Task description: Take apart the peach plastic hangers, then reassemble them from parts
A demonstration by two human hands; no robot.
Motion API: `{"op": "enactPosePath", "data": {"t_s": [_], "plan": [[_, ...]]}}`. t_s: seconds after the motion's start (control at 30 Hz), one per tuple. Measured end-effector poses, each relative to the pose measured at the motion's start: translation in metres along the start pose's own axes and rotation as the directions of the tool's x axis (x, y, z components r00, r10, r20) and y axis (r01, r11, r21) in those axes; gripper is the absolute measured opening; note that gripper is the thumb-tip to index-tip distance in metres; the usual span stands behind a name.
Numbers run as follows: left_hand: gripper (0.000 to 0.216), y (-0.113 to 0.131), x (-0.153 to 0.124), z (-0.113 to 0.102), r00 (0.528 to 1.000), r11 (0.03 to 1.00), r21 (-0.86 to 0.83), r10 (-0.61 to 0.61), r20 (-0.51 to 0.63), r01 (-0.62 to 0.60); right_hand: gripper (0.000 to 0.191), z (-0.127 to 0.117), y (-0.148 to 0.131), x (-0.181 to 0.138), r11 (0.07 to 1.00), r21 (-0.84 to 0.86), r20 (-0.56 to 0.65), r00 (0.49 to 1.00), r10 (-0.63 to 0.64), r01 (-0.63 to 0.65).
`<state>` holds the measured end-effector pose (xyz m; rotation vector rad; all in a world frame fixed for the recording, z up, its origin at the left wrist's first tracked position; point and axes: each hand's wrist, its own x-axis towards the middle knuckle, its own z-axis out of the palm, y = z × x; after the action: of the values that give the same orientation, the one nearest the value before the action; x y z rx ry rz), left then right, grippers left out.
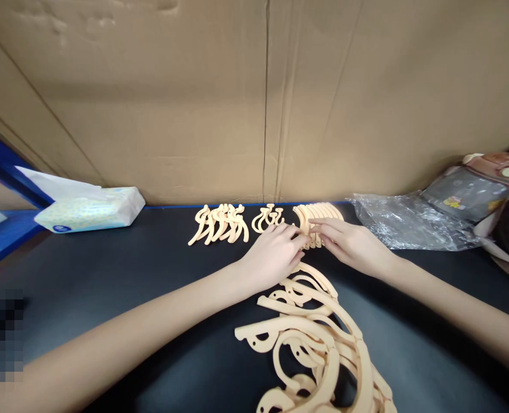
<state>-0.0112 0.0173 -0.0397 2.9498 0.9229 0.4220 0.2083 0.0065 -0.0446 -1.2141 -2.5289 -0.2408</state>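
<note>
My left hand (275,253) and my right hand (352,243) meet at the near left end of a row of curved beige plastic pieces (329,211), which look like arms of folding clothes hangers. Fingers of both hands are closed on a piece at that end, partly hidden by the fingertips. Just left of the row lie a few beige hooks (261,220). Farther left is a group of S-curved beige pieces (220,223), side by side. Below my hands spreads a loose pile of larger curved pieces (323,321), some with round holes, overlapping each other.
The black tabletop (172,281) ends at a cardboard wall (172,115). A tissue pack (94,209) lies at the left beside a blue frame (4,166). Crumpled clear plastic (413,221) and a see-through bag (469,192) with a brown top sit at the right.
</note>
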Motion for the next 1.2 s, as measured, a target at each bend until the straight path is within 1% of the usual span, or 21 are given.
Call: {"op": "enactPosePath", "data": {"t_s": [0.07,0.17,0.23,0.3,0.37,0.47,0.67,0.73,0.8,0.83,0.9,0.93,0.97,1.03,1.07,1.13,1.2], "plan": [[0.027,-0.001,0.007,0.002,1.000,1.000,0.012,-0.014,0.008,0.014,0.029,0.000,0.008,-0.008,0.994,0.009,-0.018,0.994,0.111,-0.111],[0.024,-0.003,0.013,0.003,0.999,0.999,0.025,-0.045,0.019,0.044,0.036,0.004,0.023,-0.022,0.956,0.037,-0.042,0.955,0.292,-0.291],[0.022,-0.004,0.016,0.003,0.998,0.998,0.027,-0.051,0.024,0.051,0.043,0.009,0.030,-0.030,0.928,0.084,-0.001,0.931,0.365,-0.363],[0.021,-0.004,0.017,0.004,0.998,0.998,0.025,-0.054,0.022,0.054,0.051,0.013,0.032,-0.036,0.913,0.132,0.051,0.922,0.384,-0.387],[0.020,-0.005,0.018,0.004,0.998,0.998,0.019,-0.058,0.017,0.058,0.054,0.016,0.032,-0.037,0.908,0.164,0.065,0.923,0.380,-0.386],[0.018,-0.008,0.021,0.004,0.998,0.998,0.011,-0.064,0.008,0.064,0.050,0.018,0.028,-0.034,0.906,0.155,0.043,0.919,0.391,-0.393],[0.012,-0.015,0.024,0.004,0.997,0.997,-0.017,-0.081,-0.004,0.081,0.043,0.017,0.020,-0.025,0.905,0.074,0.034,0.908,0.418,-0.420],[0.014,-0.014,0.021,0.000,0.996,0.995,-0.041,-0.089,-0.012,0.088,0.042,0.012,0.011,-0.023,0.916,0.041,-0.017,0.916,0.400,-0.399],[0.018,-0.012,0.015,-0.009,0.995,0.993,-0.073,-0.096,-0.017,0.094,0.035,0.001,-0.005,-0.021,0.941,0.040,-0.075,0.938,0.338,-0.336],[0.018,-0.010,0.010,-0.016,0.995,0.991,-0.092,-0.096,-0.016,0.094,0.028,-0.006,-0.015,-0.021,0.953,0.075,-0.072,0.952,0.299,-0.294],[0.014,-0.006,-0.004,-0.032,0.995,0.984,-0.151,-0.093,0.028,0.096,0.018,-0.021,-0.039,-0.022,0.961,0.187,0.034,0.979,0.202,-0.205],[0.012,-0.003,-0.012,-0.040,0.994,0.977,-0.189,-0.083,0.077,0.096,0.019,-0.028,-0.051,-0.023,0.958,0.234,0.071,0.985,0.156,-0.169],[0.016,0.000,-0.020,-0.048,0.981,0.961,-0.248,-0.083,0.178,0.126,0.020,-0.035,-0.062,-0.025,0.954,0.275,0.073,0.992,0.102,-0.119],[0.029,0.007,-0.038,-0.061,0.925,0.948,-0.256,-0.087,0.369,0.191,0.018,-0.044,-0.080,-0.028,0.955,0.294,0.029,0.998,-0.047,0.036],[0.033,0.011,-0.046,-0.065,0.895,0.944,-0.245,-0.098,0.436,0.222,0.017,-0.047,-0.087,-0.029,0.950,0.303,0.028,0.995,-0.091,0.078],[0.036,0.017,-0.060,-0.068,0.852,0.934,-0.235,-0.118,0.510,0.270,0.016,-0.046,-0.097,-0.030,0.941,0.317,0.059,0.988,-0.141,0.116],[0.031,0.019,-0.069,-0.065,0.828,0.908,-0.255,-0.153,0.539,0.333,0.016,-0.040,-0.101,-0.028,0.941,0.317,0.104,0.981,-0.162,0.122]]}}
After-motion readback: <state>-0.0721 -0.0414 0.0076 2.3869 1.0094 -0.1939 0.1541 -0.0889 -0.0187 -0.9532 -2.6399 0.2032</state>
